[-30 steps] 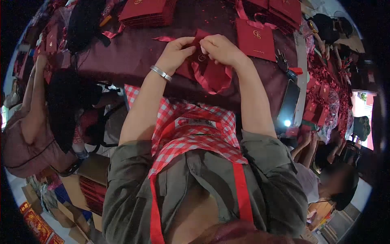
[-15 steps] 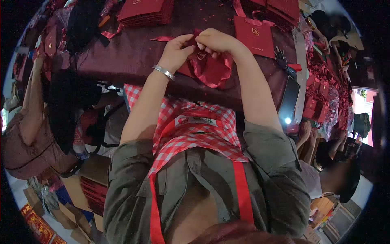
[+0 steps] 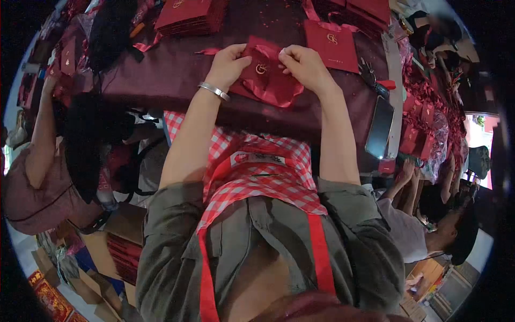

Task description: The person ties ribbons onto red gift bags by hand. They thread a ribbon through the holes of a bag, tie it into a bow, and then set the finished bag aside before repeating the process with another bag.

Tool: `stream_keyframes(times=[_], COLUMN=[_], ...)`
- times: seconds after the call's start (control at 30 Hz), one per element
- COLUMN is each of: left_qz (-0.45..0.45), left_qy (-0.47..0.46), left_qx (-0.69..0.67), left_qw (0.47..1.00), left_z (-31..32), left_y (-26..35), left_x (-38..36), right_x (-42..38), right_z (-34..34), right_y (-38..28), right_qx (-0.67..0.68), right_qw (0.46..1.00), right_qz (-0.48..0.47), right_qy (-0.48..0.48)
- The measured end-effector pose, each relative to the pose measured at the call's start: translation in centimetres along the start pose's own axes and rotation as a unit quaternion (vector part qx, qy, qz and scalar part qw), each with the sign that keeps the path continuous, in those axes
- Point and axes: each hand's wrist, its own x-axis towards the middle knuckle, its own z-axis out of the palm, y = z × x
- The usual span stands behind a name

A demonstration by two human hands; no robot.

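Note:
A dark red gift bag [image 3: 262, 70] with a gold emblem lies in front of me on the cloth-covered table. My left hand [image 3: 229, 65] is closed on its left edge, thumb and fingers pinched together. A shiny red ribbon [image 3: 273, 98] loops over the bag's lower part toward me. My right hand [image 3: 307, 67] is at the bag's upper right, its fingers closed in a pinch on the ribbon; the exact grip is partly hidden.
Red bag stacks [image 3: 190, 16] stand at the far left and far right. A flat red bag [image 3: 332, 45] lies beyond my right hand, near keys [image 3: 367, 72] and a phone [image 3: 381, 127]. Co-workers' arms [image 3: 40, 134] show on both sides. Cartons [image 3: 88, 287] lie at lower left.
My hands were close together at the bag's top edge. My right hand has moved right, away from the left, exposing more of the bag and its emblem.

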Motion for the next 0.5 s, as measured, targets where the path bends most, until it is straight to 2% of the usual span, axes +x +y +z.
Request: stream_keyframes(times=[0.03, 0.07, 0.13, 0.2, 0.27, 0.4, 0.5], left_qz=[-0.049, -0.048, -0.087, -0.089, -0.070, -0.085, -0.097], left_qy=[0.036, 0.036, 0.009, 0.011, -0.003, -0.021, -0.045], left_qx=[0.012, 0.015, -0.034, -0.057, -0.059, -0.068, -0.073], left_qw=[0.998, 0.998, 0.996, 0.994, 0.996, 0.994, 0.992], left_z=[0.5, 0.4, -0.3, -0.8, -0.8, -1.0, -1.6], left_y=[1.1, 1.0, 0.9, 1.2, 1.8, 2.4, 2.0], left_x=[-0.7, -0.5, 0.1, 0.3, -0.3, -0.6, -0.4], right_x=[0.1, 0.3, 0.7, 0.9, 1.1, 1.8, 2.6], right_z=[0.2, 0.4, 1.0, 1.4, 1.8, 2.5, 2.5], right_y=[0.1, 0.2, 0.8, 0.8, 0.4, -1.0, -1.7], right_qx=[-0.048, -0.096, -0.094, -0.093, -0.020, -0.020, -0.085], right_qw=[0.999, 0.995, 0.993, 0.989, 0.989, 0.984, 0.991], right_qz=[-0.018, -0.037, -0.067, -0.097, -0.115, -0.119, -0.069], right_qy=[0.005, 0.009, 0.035, 0.061, 0.095, 0.133, 0.081])
